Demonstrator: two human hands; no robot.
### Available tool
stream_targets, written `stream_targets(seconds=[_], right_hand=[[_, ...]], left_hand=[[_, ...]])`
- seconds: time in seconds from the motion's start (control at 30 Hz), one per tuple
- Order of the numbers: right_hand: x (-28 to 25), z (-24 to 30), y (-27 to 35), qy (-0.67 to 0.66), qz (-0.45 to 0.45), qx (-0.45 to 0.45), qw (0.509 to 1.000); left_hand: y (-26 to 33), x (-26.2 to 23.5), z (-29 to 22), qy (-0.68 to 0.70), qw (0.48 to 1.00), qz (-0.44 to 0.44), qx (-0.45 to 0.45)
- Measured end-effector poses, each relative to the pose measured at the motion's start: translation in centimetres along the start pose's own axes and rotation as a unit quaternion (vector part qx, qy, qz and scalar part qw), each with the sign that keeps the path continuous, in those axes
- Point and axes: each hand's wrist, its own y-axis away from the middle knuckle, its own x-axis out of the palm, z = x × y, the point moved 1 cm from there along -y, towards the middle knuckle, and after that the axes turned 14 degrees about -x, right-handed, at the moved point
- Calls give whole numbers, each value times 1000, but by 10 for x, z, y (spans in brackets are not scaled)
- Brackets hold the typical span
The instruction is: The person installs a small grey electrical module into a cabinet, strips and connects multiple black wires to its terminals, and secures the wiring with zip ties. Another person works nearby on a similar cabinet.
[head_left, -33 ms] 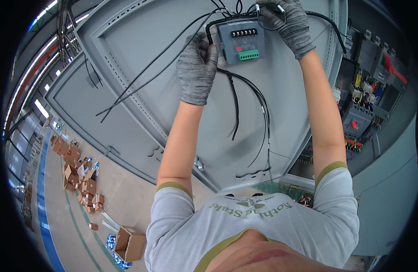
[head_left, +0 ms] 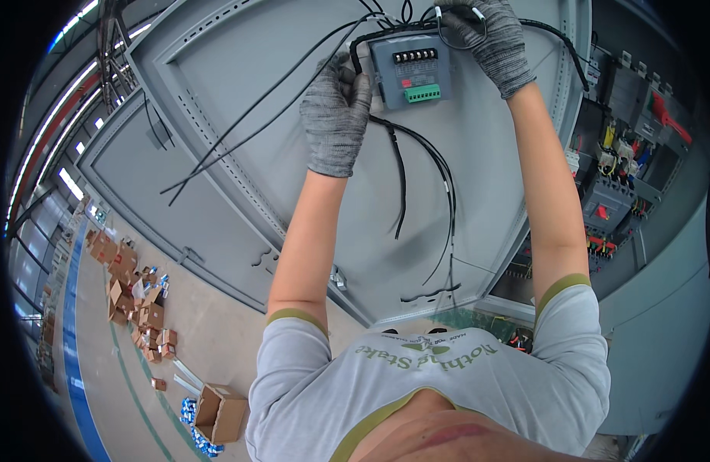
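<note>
A grey meter module (head_left: 409,71) with a black terminal strip and a green connector is mounted on the grey cabinet door. At its left edge, my left hand (head_left: 337,119), in a grey knit glove, closes around a black wire bundle (head_left: 357,58). Up by the module's top right corner, my gloved right hand (head_left: 493,42) has its fingers curled on a looped black wire (head_left: 462,48) with white marker sleeves; the fingertips are partly hidden. Two loose black wires (head_left: 239,140) stretch out to the left, and more black wires (head_left: 432,150) hang below the module.
To the right, the open cabinet holds breakers (head_left: 607,202) with red handles and coloured wiring. Another grey door panel (head_left: 162,185) stands to the left. Cardboard boxes (head_left: 220,416) and blue packets lie on the floor at lower left.
The loose wire ends at left have shifted slightly left and down. The wires hanging below the module have swayed a little. Both hands stay practically where they were.
</note>
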Motion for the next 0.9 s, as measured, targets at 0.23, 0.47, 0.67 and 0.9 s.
stream_targets(seconds=[0.23,0.47,0.67,0.9], right_hand=[[5,-3,-2,-21,43,-34,998],[10,-12,0,-15,42,-76,996],[13,-12,-1,-13,26,-110,993],[14,-11,-1,-26,22,-94,995]], left_hand=[[-1,6,-10,25,1000,-9,-4],[3,9,-7,108,993,27,-44],[0,12,-2,113,992,30,-44],[-1,14,0,143,988,34,-45]])
